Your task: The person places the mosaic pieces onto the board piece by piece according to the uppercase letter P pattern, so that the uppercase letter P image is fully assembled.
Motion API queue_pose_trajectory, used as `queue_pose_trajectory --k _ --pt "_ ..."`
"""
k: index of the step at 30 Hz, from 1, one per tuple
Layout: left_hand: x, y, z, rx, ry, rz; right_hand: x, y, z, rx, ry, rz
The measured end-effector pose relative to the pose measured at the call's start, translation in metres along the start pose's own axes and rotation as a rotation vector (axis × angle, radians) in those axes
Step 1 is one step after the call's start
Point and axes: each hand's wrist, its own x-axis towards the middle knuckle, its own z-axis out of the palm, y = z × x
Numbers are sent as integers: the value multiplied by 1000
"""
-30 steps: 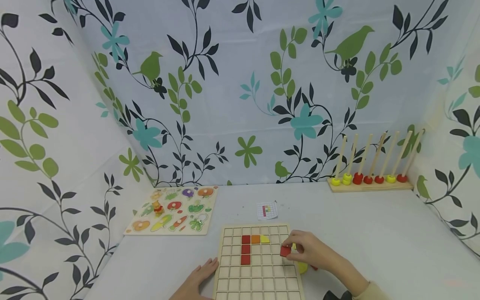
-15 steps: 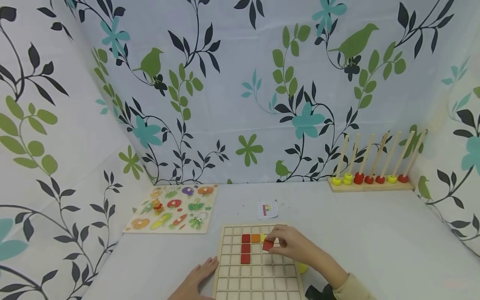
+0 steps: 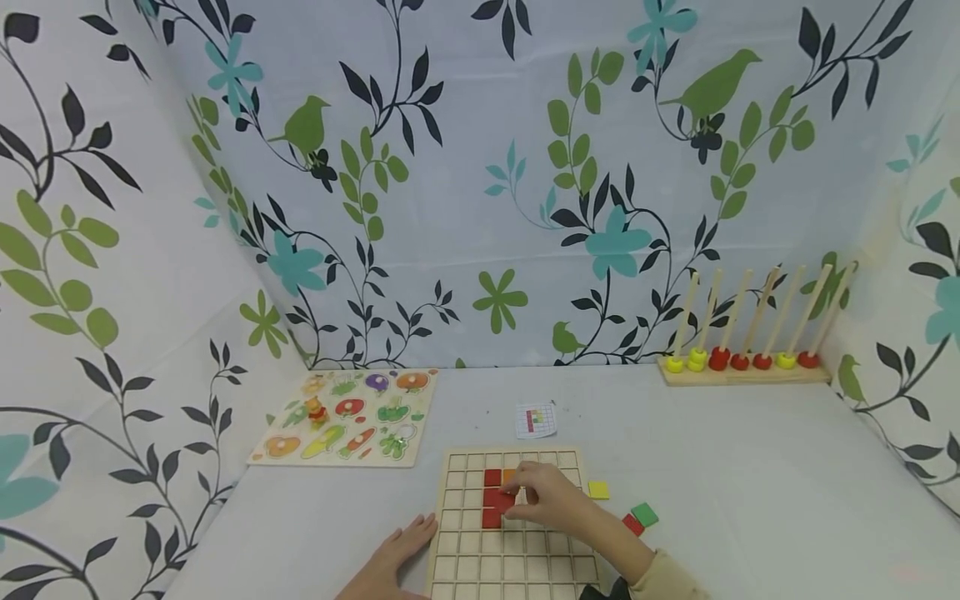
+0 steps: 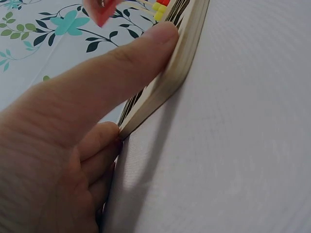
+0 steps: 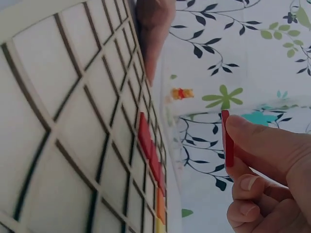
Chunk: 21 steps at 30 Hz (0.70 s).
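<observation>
We pinch a red tile (image 5: pixel 227 140) above the grid board (image 3: pixel 512 568), right hand (image 3: pixel 551 498) angled in from its right; our left hand (image 3: pixel 395 557), fingers extended, touches the board's left edge.

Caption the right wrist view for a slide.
Right hand pinching a red tile, seen edge-on, near a gridded wooden board.

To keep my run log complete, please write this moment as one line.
left hand: touches edge of grid board | right hand: pinches red tile above board | beside board: yellow tile, green tile, loose red tile
</observation>
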Motion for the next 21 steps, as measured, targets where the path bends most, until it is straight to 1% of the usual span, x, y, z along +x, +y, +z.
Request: queue_pose_trajectory --k 5,12,14,16,18,21 --pt "0 -1 0 7 6 14 2 2 17 3 -36 -20" --pt "0 0 -2 -6 5 12 1 0 29 7 -77 31" --pt "0 0 -2 -4 5 19 1 0 32 -8 -84 13" --pt "0 0 -2 0 4 31 1 1 35 -34 -86 -23" --pt "0 1 -2 -5 2 35 1 2 38 -89 -97 -55" --pt "-1 1 -4 -9 3 34 1 2 41 -128 -118 -61"
